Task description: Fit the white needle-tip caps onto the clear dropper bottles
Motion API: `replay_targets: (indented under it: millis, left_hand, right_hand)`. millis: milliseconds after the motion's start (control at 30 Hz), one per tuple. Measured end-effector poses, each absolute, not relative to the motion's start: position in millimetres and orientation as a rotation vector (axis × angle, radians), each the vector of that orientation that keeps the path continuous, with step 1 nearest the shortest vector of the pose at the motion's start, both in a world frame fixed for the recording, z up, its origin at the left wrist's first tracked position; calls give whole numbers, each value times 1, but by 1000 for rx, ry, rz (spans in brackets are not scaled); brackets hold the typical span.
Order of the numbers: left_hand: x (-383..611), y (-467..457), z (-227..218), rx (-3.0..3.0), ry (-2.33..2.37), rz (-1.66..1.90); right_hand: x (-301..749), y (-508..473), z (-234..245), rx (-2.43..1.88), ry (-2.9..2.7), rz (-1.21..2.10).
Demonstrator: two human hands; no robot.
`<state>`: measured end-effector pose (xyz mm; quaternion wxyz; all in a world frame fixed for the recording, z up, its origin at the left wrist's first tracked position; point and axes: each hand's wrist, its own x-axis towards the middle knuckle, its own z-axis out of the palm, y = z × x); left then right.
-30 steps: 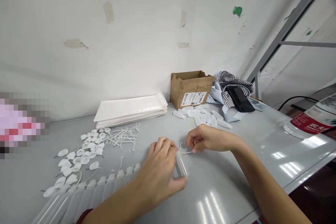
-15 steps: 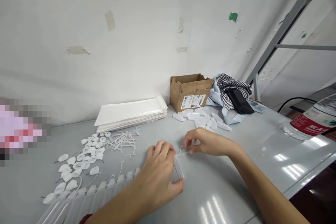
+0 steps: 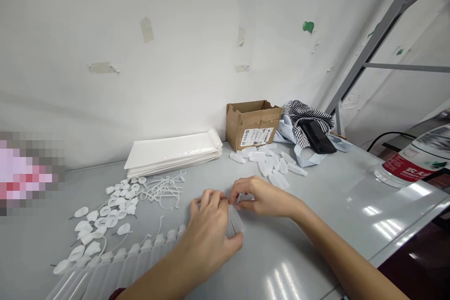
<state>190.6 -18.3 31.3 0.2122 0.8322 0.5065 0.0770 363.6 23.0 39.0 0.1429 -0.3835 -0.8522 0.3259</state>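
Observation:
My left hand [image 3: 211, 225] is closed round a clear plastic tube [image 3: 235, 222] lying on the table, thumb on its near right side. At the far end of this tube, my right hand [image 3: 253, 197] pinches a thin white plastic strap [image 3: 240, 199], its fingertips close to the left hand's. The strap's end is partly hidden by the fingers. A row of similar translucent tubes [image 3: 135, 260] with white necks runs left under my left forearm. Beyond it lie several white caps [image 3: 111, 221] and a tangle of thin white straps [image 3: 163, 190].
White padded envelopes [image 3: 174, 150] are stacked against the wall. Small translucent plastic pieces [image 3: 277, 178] lie before an open cardboard box [image 3: 258, 117]. Behind them are a striped cloth [image 3: 305, 110] and a black phone-like object [image 3: 318, 137]. A large bottle [image 3: 404, 166] stands at the right.
My right hand has moved left with the strap, up to the far end of the tube. My left hand keeps its hold. One more small translucent piece shows near the box.

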Motion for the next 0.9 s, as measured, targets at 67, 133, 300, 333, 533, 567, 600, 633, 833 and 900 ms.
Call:
replay_targets:
  millis: [67,133,300,333,533,567,600,633,833,900]
  left_hand:
    - [191,-19,32,2304,1420,195]
    - [192,-20,33,2294,1439,178]
    - [193,-24,30,2280,1481,175]
    - [193,-25,29,2284,1484,181]
    - [193,-29,22,2369,1508,184]
    - [193,-29,22,2382,1504,183]
    - [193,-29,21,2395,1498,186]
    - [192,-30,21,2406,1494,194]
    - [194,-31,22,2401,1497,208]
    - [196,-31,23,2388,1496,203]
  right_hand:
    - [363,23,38,-1091,-2465,947]
    - [363,23,37,-1081,-2466,952]
    - [362,24,38,-1091,-2457,947]
    - [362,24,38,-1098,-2457,945]
    - [367,25,39,-1194,-2465,885]
    - [368,26,39,-1215,-2473,872]
    - [369,27,39,-1235,-2483,860]
    - [370,27,38,-1252,-2494,852]
    - [371,29,34,-1266,-2530,844]
    - [371,29,33,-1253,-2531,840]
